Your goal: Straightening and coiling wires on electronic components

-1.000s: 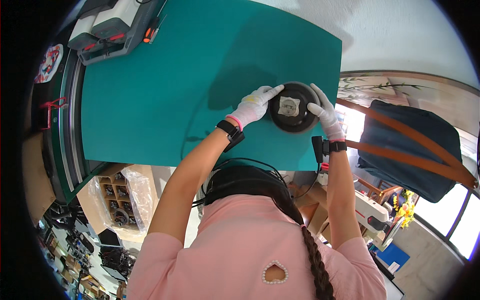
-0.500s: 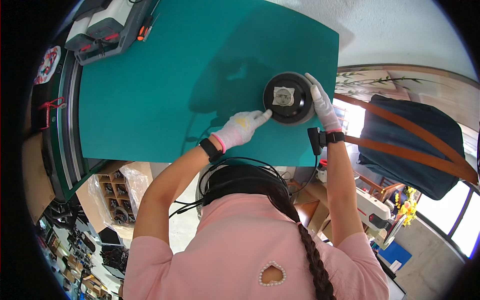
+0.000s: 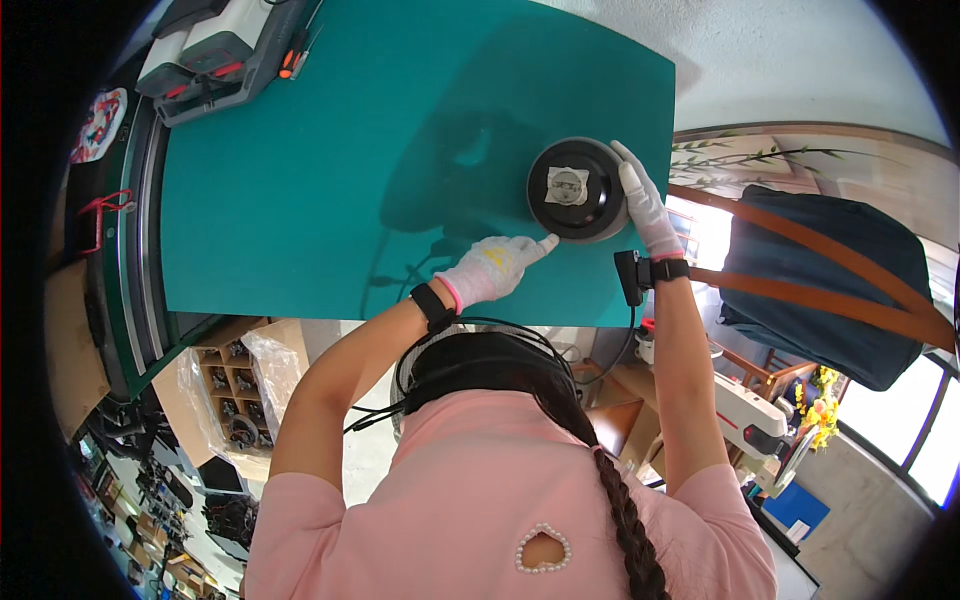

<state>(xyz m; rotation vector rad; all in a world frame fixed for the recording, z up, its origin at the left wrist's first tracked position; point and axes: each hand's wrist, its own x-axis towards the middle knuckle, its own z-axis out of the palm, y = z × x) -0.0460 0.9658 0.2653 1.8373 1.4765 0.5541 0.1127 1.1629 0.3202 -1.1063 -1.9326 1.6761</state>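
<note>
A round black dome-like part [image 3: 557, 212] with a grey rim rests on the green tabletop. A small pale square with a round grey disc [image 3: 567, 186] lies at the middle of its top. My right hand [image 3: 650, 210], in a white glove, lies along the part's right side with its fingers stretched out. My left hand [image 3: 492, 268], gloved in the same way, is at the near edge, its index finger pointing out and its tip at or very close to the rim. The other left fingers are partly hidden.
The green table [image 3: 280, 200] carries a grey and white device [image 3: 215, 60] and an orange-handled screwdriver [image 3: 289, 64] at the far left. A dark blue bag [image 3: 820, 290] is at the right. Below the left side stands a divided cardboard box [image 3: 235, 395] with parts.
My left hand has drawn slightly nearer and to the right, its index fingertip sliding along the part's near edge. The right hand stays against the side.
</note>
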